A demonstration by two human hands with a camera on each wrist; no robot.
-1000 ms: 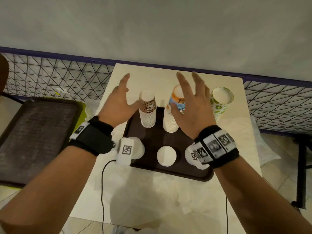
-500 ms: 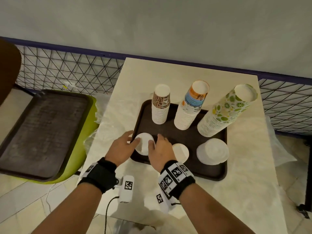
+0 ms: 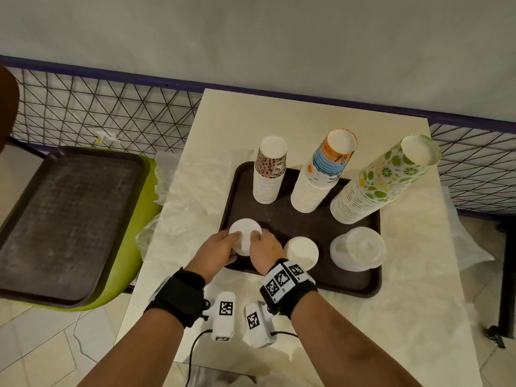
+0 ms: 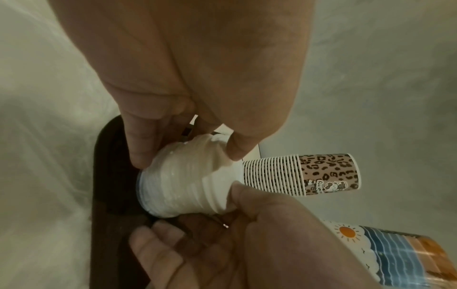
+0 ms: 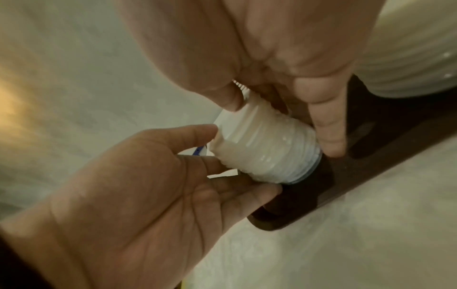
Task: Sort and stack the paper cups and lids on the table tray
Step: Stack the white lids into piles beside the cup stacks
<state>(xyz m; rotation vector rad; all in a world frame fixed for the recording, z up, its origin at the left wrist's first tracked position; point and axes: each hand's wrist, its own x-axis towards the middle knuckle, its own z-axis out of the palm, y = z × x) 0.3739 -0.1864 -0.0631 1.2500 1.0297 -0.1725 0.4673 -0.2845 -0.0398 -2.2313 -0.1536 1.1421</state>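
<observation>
Head view has the small lid stack (image 3: 245, 236) at the tray's (image 3: 371, 289) near-left corner, where it stood half a second ago, left hand (image 3: 216, 251) and right hand (image 3: 265, 251) now closer, each grip curled round it; wrist views alone show its ribbed sides

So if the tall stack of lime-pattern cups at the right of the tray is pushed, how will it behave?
The lime-pattern cup stack already leans to the right, past the brown tray rim, so a push probably tips it. It is nested paper, likely light, and may separate when it falls. Both hands are busy at the small lid stack.
</observation>
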